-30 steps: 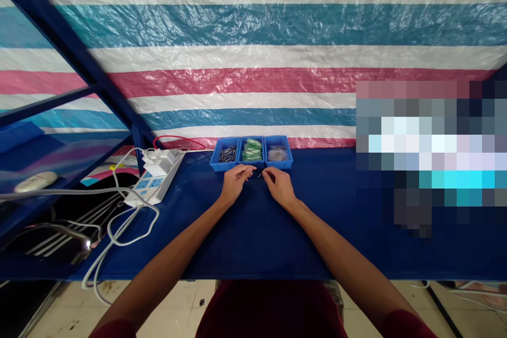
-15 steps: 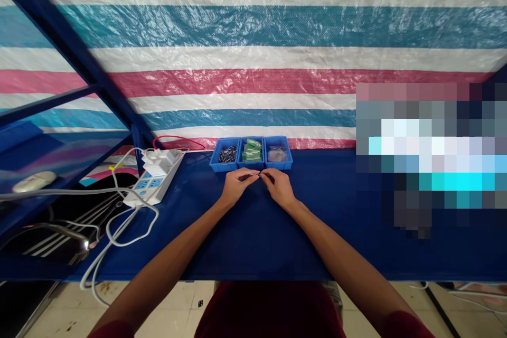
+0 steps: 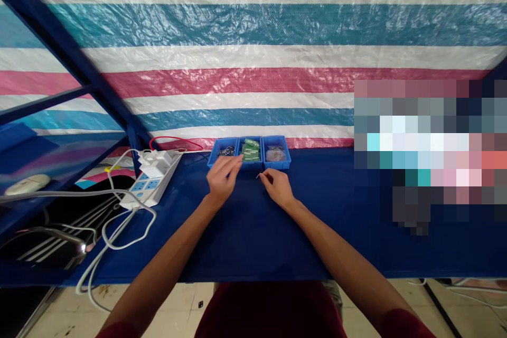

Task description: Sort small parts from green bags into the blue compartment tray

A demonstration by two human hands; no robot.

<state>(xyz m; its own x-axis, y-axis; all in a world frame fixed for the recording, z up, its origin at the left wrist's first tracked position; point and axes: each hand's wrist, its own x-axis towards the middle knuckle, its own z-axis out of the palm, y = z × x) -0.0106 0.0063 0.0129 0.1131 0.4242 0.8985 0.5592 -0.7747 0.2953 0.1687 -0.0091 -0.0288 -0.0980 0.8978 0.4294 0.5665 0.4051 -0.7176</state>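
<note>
My left hand (image 3: 222, 178) reaches over the front of the left blue bin (image 3: 212, 154), fingers stretched out and slightly blurred, with nothing visible in them. Small dark and silver metal pieces (image 3: 226, 152) lie inside that bin, partly hidden by the fingers. My right hand (image 3: 278, 186) is closed in a pinch in front of the bins. From its fingertips sticks a small thin metal piece (image 3: 258, 175), too small to name. Green packets (image 3: 251, 150) fill the middle blue bin (image 3: 253, 165). Clear plastic bags (image 3: 275, 153) lie in the right blue bin (image 3: 279, 165).
The bins stand side by side at the back of the blue table (image 3: 253, 243), before a striped plastic sheet (image 3: 245, 82). A white power strip (image 3: 148, 185) with plugs and looping cables (image 3: 106, 222) lies left. The area at right is pixelated.
My hands were together at the fingertips. My left hand has come away, opened and moved left to the left bin. My right hand stays nearly in place, still pinching.
</note>
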